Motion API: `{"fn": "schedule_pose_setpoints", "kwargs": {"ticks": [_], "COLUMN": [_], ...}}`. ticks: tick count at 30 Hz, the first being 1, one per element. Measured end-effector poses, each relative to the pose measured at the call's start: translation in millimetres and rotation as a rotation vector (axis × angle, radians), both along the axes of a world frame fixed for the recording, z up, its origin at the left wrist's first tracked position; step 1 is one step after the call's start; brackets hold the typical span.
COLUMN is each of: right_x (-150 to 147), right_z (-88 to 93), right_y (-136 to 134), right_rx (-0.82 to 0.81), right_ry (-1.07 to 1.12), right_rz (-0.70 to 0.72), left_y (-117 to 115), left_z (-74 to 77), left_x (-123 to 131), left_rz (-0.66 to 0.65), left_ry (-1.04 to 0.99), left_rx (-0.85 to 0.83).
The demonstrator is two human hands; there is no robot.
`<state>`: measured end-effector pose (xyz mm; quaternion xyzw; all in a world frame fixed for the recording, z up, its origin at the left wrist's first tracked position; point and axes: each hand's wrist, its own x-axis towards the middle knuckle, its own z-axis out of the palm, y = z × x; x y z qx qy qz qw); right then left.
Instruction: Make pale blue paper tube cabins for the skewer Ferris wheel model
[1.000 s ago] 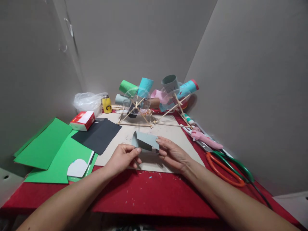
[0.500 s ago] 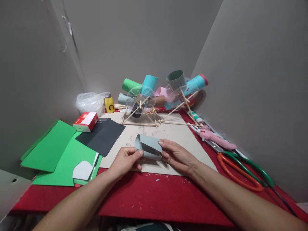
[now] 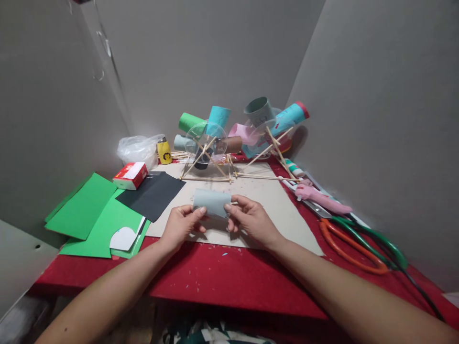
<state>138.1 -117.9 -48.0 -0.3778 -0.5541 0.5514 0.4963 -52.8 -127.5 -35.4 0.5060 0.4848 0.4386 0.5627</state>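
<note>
A rolled piece of pale grey-blue paper lies across both hands, just above the beige board. My left hand pinches its left end between thumb and fingers. At the other end my right hand grips it, thumb in front and fingers behind. Its rounded front faces me, and its inside is hidden. Beyond the hands stands a small wheel model of wooden sticks, clear discs and coloured paper tubes. A second stick-and-tube model stands to its right.
At left lie green paper sheets, a black sheet and a red-and-white box. Behind them are a plastic bag and a yellow container. Large scissors and a pink glue gun lie on the right.
The paper roll has turned so its open gap no longer shows and its edges meet or overlap. My right thumb has moved to its front. The whole view has shifted slightly.
</note>
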Motion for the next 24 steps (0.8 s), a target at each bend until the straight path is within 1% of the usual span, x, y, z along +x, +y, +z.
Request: {"fn": "schedule_pose_setpoints", "kwargs": {"ticks": [3, 8, 10, 15, 18, 24], "right_x": [-1, -2, -2, -2, -3, -4], "right_z": [2.0, 5.4, 7.3, 10.8, 9.6, 3.1], "right_y": [-2, -5, -6, -9, -9, -6], "right_rx": [0.088, 0.180, 0.177, 0.111, 0.125, 0.147], "right_ry": [-0.029, -0.068, -0.067, -0.044, -0.051, -0.103], "right_rz": [-0.034, -0.077, -0.067, 0.001, 0.024, 0.002], "left_y": [-2, -3, -4, -5, -4, 0], "left_z": [-0.2, -0.5, 0.1, 1.7, 1.2, 0.1], "left_x": [2, 0, -1, -3, -5, -8], "left_rz": [0.014, 0.009, 0.008, 0.002, -0.002, -0.040], "left_ry": [-0.015, -0.012, -0.017, -0.063, -0.086, -0.122], "left_rx": [0.001, 0.051, 0.059, 0.097, 0.097, 0.067]}}
